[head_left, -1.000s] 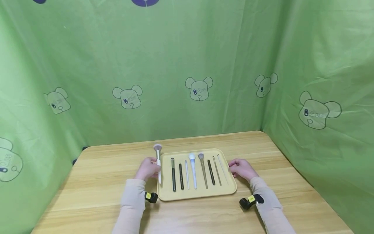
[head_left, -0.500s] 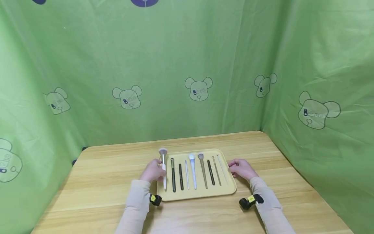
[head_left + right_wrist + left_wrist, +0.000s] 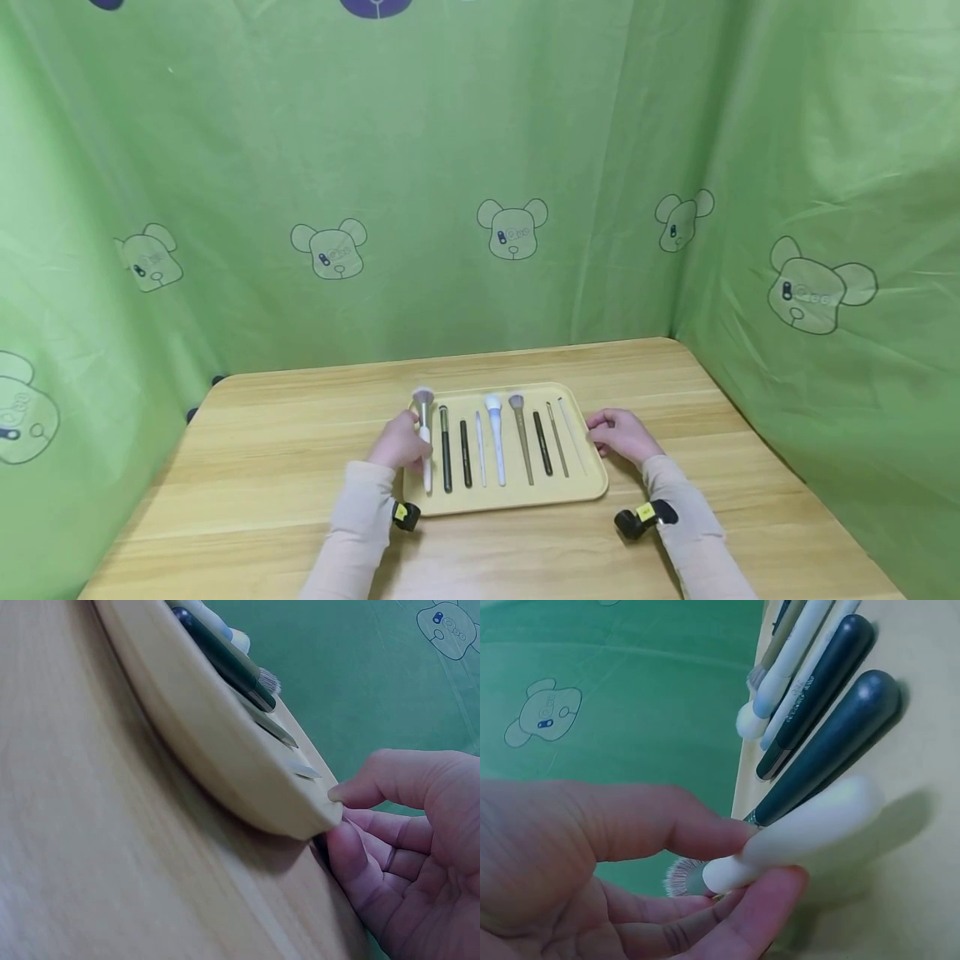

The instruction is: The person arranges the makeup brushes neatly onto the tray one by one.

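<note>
My left hand (image 3: 400, 442) pinches a white-handled makeup brush (image 3: 810, 825) between thumb and fingers, at the left end of a pale yellow tray (image 3: 510, 497). The brush's fluffy head (image 3: 423, 395) points to the far side, and its handle lies close over the tray, casting a shadow there. Beside it is a dark green-black brush (image 3: 446, 454). Several more makeup brushes lie in a row to the right, among them a white one with a pale blue handle (image 3: 497, 446) and a brown one (image 3: 523, 437). My right hand (image 3: 621, 435) pinches the tray's right rim.
The tray rests on a light wooden table (image 3: 262, 475). Green curtains (image 3: 420, 308) with bear-head prints hang behind the table and along both sides. A small black camera (image 3: 406, 516) sits on the left wrist, and another camera (image 3: 637, 521) on the right.
My left hand has carried the white-handled brush rightward, from over the tray's left rim to alongside the dark brush, and lower. My right hand has stayed at the tray's right rim.
</note>
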Available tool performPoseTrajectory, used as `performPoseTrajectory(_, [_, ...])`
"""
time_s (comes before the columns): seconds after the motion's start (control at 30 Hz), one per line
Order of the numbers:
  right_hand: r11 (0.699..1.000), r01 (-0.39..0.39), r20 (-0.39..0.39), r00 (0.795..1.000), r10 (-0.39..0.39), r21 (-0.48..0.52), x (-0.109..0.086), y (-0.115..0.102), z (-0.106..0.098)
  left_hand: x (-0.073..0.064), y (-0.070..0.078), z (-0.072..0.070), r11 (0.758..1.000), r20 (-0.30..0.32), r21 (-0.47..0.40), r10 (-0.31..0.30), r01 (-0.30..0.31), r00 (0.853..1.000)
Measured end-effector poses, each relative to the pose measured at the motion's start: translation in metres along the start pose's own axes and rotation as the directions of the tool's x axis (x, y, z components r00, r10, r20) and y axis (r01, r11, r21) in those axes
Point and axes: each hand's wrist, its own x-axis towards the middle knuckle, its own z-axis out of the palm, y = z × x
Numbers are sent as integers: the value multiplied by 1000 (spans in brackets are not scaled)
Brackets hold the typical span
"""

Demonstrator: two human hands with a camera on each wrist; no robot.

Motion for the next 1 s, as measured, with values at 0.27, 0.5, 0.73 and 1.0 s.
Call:
performPoseTrajectory(0.27, [998, -60, -21, 998, 59, -20, 3, 1, 4, 0, 0, 4, 997, -5, 71, 20, -20, 1000])
performPoseTrajectory(0.5, [997, -69, -28, 997, 68, -39, 2, 0, 4, -1, 1, 7, 993, -20, 114, 8, -6, 1000])
performPoseTrajectory(0.73, [997, -67, -26, 997, 67, -24, 2, 1, 4, 0, 2, 10, 987, -34, 162, -1, 7, 999])
performPoseTrajectory(1.0, [997, -67, -29, 997, 67, -25, 3, 2, 4, -1, 2, 11, 983, -38, 185, -4, 11, 999])
